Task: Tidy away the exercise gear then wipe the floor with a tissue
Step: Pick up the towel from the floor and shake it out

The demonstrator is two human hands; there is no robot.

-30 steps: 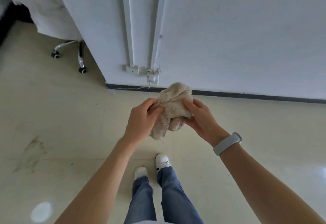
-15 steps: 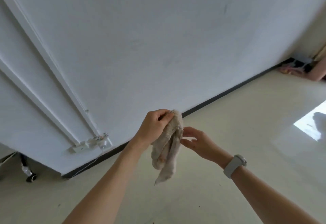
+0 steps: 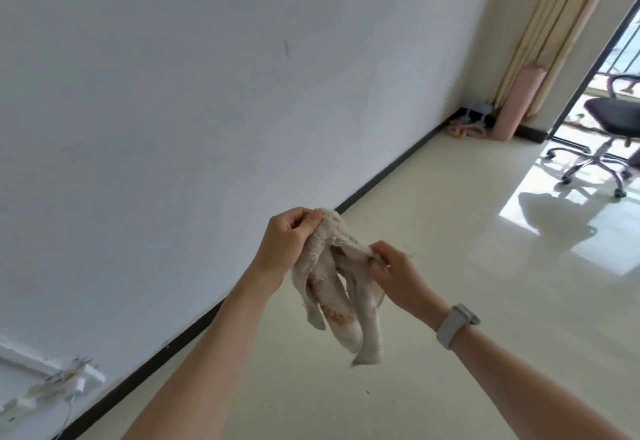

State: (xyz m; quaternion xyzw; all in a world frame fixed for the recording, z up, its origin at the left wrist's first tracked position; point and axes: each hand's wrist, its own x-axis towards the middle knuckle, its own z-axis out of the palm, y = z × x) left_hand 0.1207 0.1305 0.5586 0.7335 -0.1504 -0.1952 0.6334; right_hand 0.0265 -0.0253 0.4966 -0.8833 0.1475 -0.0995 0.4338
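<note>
A beige, stained cloth [image 3: 341, 296] hangs in front of me in loose folds, held up in the air. My left hand [image 3: 289, 240] pinches its top corner. My right hand [image 3: 389, 271] grips another edge a little lower and to the right, spreading the cloth apart. A rolled pink exercise mat [image 3: 517, 103] stands upright in the far right corner by the curtain, with a pink rope-like item [image 3: 465, 129] and a grey object [image 3: 479, 117] on the floor beside it.
A white wall [image 3: 207, 93] with a black skirting runs along the left. A wall socket with cables [image 3: 69, 379] sits low at the lower left. A black office chair [image 3: 604, 141] stands at the balcony door at the right. The cream floor [image 3: 450, 231] shines.
The view has swung right, from the socket towards the far corner. My right hand has taken hold of the cloth's edge and the cloth has opened out from a bunch.
</note>
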